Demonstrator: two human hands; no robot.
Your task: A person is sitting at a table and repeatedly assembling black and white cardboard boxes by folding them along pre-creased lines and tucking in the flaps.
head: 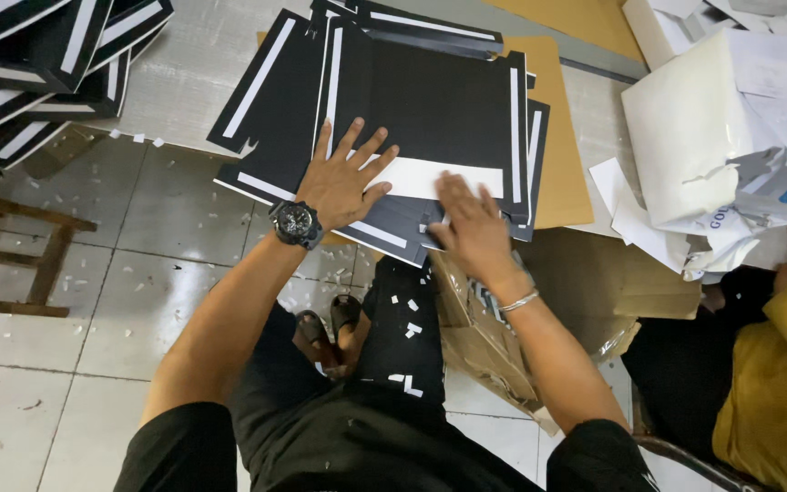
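A second stack of black sheets with white strips (38, 64) overhangs the counter's (184, 82) far left corner, and a brown cardboard sheet (553, 137) lies flat near its middle. Towards the right edge, crumpled white paper and packaging (712, 137) are heaped together. Off the counter, small white paper scraps (166, 273) litter the tiled floor (93, 319), a wooden stool (20, 255) stands at the left, and a person in yellow (776, 383) sits at the right.
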